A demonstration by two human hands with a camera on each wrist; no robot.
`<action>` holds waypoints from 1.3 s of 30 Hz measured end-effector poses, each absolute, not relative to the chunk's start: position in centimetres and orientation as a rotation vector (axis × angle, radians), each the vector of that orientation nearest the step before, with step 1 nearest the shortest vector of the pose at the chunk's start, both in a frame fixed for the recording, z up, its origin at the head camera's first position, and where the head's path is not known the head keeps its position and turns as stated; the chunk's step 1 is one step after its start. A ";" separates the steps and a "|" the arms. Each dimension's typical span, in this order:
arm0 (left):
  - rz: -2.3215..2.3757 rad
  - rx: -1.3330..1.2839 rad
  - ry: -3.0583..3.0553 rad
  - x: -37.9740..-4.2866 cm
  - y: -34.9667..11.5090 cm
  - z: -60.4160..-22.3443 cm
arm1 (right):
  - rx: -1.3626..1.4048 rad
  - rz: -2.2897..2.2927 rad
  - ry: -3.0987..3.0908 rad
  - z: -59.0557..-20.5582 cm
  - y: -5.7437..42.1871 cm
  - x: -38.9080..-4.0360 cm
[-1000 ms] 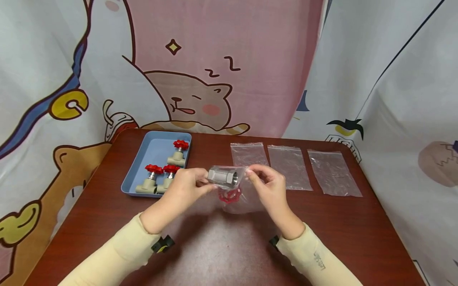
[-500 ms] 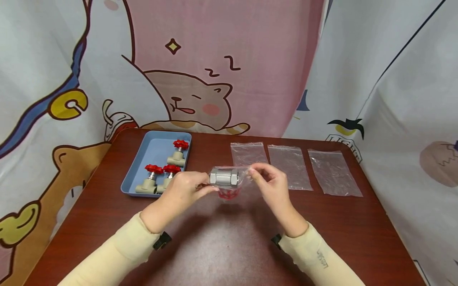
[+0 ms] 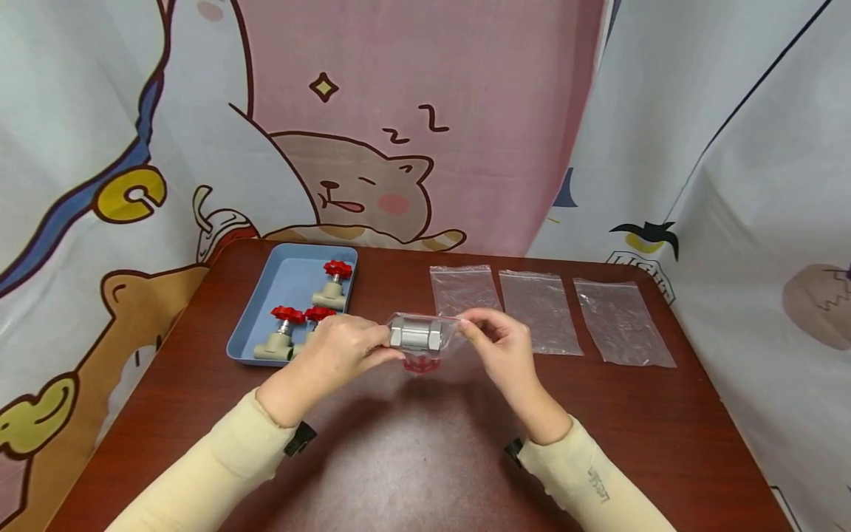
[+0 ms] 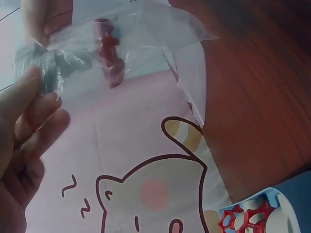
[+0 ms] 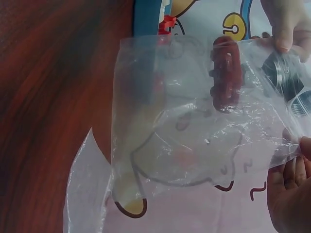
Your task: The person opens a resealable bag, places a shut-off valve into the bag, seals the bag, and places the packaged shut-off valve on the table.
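Observation:
A metal gate valve (image 3: 417, 334) with a red handwheel (image 5: 227, 73) sits inside a clear zip bag (image 5: 189, 141), held above the table. Its silver hex body lies sideways at the bag's mouth in the head view, with the wheel hanging below. My left hand (image 3: 342, 351) pinches the bag's left upper corner, close to the valve body; whether the fingers also touch the valve cannot be told. Thumb and forefinger of my right hand (image 3: 501, 351) pinch the right end of the bag's top edge. The left wrist view shows the handwheel (image 4: 108, 48) through the film.
A blue tray (image 3: 249, 310) stands at the back left. It contains three beige tee valves with red handwheels, one of them (image 3: 329, 288) at its right side. Three flat clear bags, including the rightmost one (image 3: 625, 325), lie in a row at the back right.
The bagged valve has turned so that its body faces sideways, and the bag's lower part has swung back out of sight beneath it. Both hands keep their pinch on the bag.

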State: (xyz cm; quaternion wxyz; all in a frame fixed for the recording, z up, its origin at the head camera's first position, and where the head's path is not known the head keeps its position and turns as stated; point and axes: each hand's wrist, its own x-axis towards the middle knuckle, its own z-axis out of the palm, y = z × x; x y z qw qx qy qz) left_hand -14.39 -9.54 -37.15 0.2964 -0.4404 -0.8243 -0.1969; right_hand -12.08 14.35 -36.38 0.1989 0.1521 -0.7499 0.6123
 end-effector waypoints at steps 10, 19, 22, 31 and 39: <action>-0.567 -1.200 -2.157 -14.6 -9.6 -37.2 | 0.440 1.719 -2.063 -37.2 14.5 -12.4; -0.811 -1.155 -2.184 -14.8 -10.0 -36.7 | 0.442 1.694 -2.054 -38.5 15.2 -13.6; -0.849 -1.111 -2.201 -14.9 -10.1 -36.8 | 0.385 1.717 -2.068 -38.5 15.5 -13.7; -0.923 -0.966 -2.277 -14.9 -9.7 -37.3 | 0.515 1.681 -2.111 -37.1 15.6 -13.2; -1.074 -0.845 -2.351 -14.6 -9.3 -38.1 | 0.600 1.588 -2.085 -35.5 15.4 -12.3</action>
